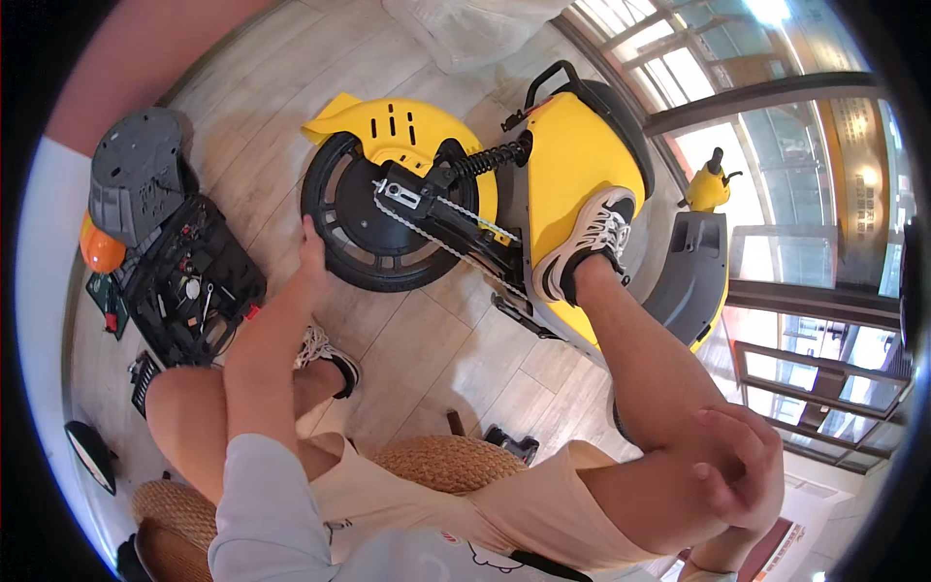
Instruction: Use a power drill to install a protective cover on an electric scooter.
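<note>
A yellow electric scooter (543, 160) lies on its side on the floor, its black rear wheel (364, 209) toward my left. My left hand (312, 254) grips the tire at its near-left edge; the fingers behind the rubber are partly hidden. A chain (436, 242) runs from the wheel hub toward the body, beside a black spring shock absorber (493, 158). Above the wheel curves a yellow fender (427, 124). My right hand (742, 466) rests on my raised right knee, fingers loosely bent and apart, holding nothing. My right shoe (587, 242) presses on the yellow body panel.
An opened black tool case (199, 281) with wrenches sits at the left, next to a dark grey plastic cover (141, 175) and an orange round object (101, 242). A woven stool (446, 461) is under me. Glass doors (786, 184) stand at the right.
</note>
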Demonstrator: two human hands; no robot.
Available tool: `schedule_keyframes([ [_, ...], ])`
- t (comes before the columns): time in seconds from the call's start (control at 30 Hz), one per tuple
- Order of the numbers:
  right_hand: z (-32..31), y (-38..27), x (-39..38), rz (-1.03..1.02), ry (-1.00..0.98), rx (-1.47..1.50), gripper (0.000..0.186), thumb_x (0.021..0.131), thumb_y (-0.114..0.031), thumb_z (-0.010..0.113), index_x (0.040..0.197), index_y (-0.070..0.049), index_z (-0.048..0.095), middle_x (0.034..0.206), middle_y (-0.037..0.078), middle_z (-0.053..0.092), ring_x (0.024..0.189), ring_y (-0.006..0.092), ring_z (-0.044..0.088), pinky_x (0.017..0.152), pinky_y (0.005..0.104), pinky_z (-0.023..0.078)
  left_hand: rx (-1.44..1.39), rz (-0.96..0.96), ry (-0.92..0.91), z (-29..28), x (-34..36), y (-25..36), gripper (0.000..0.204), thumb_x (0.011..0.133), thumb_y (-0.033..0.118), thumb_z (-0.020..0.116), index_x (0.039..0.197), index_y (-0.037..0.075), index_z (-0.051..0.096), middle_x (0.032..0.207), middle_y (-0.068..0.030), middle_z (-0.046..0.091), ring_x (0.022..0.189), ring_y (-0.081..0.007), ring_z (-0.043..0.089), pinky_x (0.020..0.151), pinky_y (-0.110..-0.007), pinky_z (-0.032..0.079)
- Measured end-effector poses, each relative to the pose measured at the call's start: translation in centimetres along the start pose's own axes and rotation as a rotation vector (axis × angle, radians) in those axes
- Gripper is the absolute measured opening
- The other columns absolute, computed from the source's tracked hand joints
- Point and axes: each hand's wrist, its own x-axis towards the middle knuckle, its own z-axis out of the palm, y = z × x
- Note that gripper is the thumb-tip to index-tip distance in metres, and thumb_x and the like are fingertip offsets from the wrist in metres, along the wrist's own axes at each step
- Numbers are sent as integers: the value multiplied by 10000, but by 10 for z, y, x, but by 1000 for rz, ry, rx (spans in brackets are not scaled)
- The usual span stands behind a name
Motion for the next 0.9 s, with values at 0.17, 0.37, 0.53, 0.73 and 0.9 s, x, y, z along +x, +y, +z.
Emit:
schedule_keyframes([
  [0.17, 28, 65, -5, -560, 154, 130, 408, 737, -254, 678, 1045, 8, 621, 1036, 340, 594, 897, 385, 617, 692, 464, 524, 403, 213, 43, -1, 40, 43, 804, 936, 658, 412, 1328, -38, 504, 1257, -163, 604, 1097, -313, 608, 944, -412, 470],
  [0.37, -2, 68, -4, -302, -94, 48, 425, 787, -177, 606, 1191, -67, 529, 1018, 355, 557, 841, 396, 591, 622, 442, 514, 723, 503, 390, 12, 27, 20, 764, 977, 602, 357, 1175, -87, 619, 1050, -242, 683, 988, -383, 636, 866, -438, 468],
  [0.53, 2, 56, 9, -289, -82, -77, 411, 778, -128, 588, 1145, 53, 545, 983, 279, 595, 790, 313, 609, 649, 382, 503, 643, 559, 473, 25, -6, 0, 796, 977, 624, 324, 1207, -86, 601, 1124, -245, 658, 1054, -372, 615, 911, -405, 451],
  [0.73, 1, 47, -4, 8, -82, 66, 406, 759, -113, 575, 1102, 103, 570, 959, 220, 608, 810, 278, 617, 735, 360, 488, 469, 558, 540, 30, -20, -37, 765, 1001, 574, 311, 1219, -112, 570, 1175, -283, 622, 1079, -408, 594, 916, -423, 444],
  [0.9, 9, 45, -17, 18, 41, 89, 439, 748, -75, 574, 1147, 108, 567, 1044, 218, 589, 816, 256, 621, 738, 353, 494, 453, 662, 543, 26, -17, -47, 766, 1006, 559, 300, 1193, -133, 569, 1156, -313, 613, 1084, -451, 574, 909, -446, 444],
])
